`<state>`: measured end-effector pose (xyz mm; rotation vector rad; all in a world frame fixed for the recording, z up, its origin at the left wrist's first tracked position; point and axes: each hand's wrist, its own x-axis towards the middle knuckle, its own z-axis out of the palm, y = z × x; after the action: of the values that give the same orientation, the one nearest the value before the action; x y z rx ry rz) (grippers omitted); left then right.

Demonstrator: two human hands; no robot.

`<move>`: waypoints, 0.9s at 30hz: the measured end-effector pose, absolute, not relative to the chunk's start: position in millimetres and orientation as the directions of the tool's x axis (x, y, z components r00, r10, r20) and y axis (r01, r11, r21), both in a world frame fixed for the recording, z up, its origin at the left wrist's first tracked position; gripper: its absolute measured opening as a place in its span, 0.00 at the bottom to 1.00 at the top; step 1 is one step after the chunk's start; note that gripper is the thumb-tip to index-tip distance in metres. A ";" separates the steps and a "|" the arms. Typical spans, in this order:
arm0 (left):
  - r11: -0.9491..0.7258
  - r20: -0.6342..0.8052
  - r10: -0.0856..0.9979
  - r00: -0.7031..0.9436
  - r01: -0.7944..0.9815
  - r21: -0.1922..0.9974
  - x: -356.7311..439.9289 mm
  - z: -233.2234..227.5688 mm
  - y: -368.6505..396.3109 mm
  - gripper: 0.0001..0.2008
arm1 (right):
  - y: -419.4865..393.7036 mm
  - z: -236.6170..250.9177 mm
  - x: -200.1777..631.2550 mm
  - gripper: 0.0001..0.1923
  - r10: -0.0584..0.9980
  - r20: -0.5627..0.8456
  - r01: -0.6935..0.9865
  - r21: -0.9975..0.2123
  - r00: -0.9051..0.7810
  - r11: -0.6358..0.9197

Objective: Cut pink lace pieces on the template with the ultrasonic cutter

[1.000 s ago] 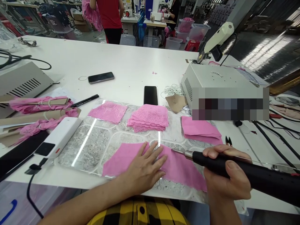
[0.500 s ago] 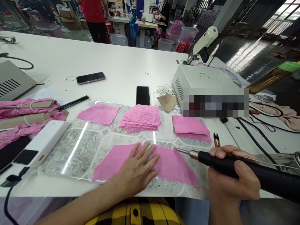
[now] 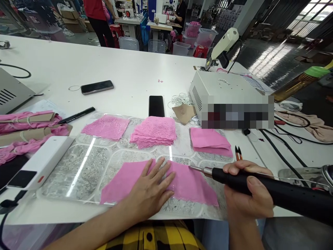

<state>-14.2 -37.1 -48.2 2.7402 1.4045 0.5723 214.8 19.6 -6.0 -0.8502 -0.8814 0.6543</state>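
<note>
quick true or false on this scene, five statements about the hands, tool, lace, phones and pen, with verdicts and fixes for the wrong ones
1. The left hand lies palm down on pink cloth. True.
2. The black tool is in the left hand. False: the right hand holds it.
3. Two phones lie on the table. True.
4. The lace stack is right of the plain stack. False: it is to its left.
5. The pen is white. False: it is black.
</note>
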 end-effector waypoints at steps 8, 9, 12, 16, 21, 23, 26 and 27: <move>-0.593 0.310 0.792 0.527 0.784 0.182 -14.9 -46.2 -36.7 0.20 | 20.7 0.1 224.9 0.07 0.732 0.375 -0.111 -0.847 0.569 0.520; -0.593 0.307 0.792 0.528 0.784 0.183 -14.8 -45.7 -36.6 0.20 | 20.6 0.6 228.1 0.07 0.713 0.374 -0.096 -0.846 0.593 0.524; -0.595 0.299 0.792 0.532 0.782 0.185 -14.4 -44.8 -36.7 0.20 | 19.6 0.5 235.9 0.08 0.702 0.373 -0.063 -0.857 0.607 0.511; -0.592 0.303 0.794 0.528 0.785 0.183 -14.3 -45.5 -36.9 0.20 | 17.7 -2.3 237.2 0.07 0.727 0.387 -0.073 -0.856 0.567 0.512; -0.596 0.313 0.789 0.528 0.782 0.183 -15.2 -47.0 -36.9 0.19 | 17.7 -4.1 231.8 0.06 0.740 0.401 -0.074 -0.853 0.540 0.516; -0.598 0.318 0.787 0.529 0.780 0.184 -15.5 -48.0 -36.7 0.20 | 18.9 -4.2 230.2 0.05 0.736 0.407 -0.071 -0.850 0.541 0.522; -0.598 0.334 0.784 0.523 0.782 0.179 -15.9 -50.0 -36.1 0.20 | 20.5 -3.3 230.6 0.06 0.736 0.405 -0.078 -0.848 0.542 0.524; -0.597 0.339 0.783 0.521 0.782 0.178 -16.2 -50.6 -35.9 0.19 | 20.4 -2.6 231.8 0.06 0.737 0.401 -0.082 -0.849 0.544 0.523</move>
<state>-16.2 -35.9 -50.6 2.7370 1.4081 0.6132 231.8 20.4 -2.6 -0.8903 -0.8615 0.5703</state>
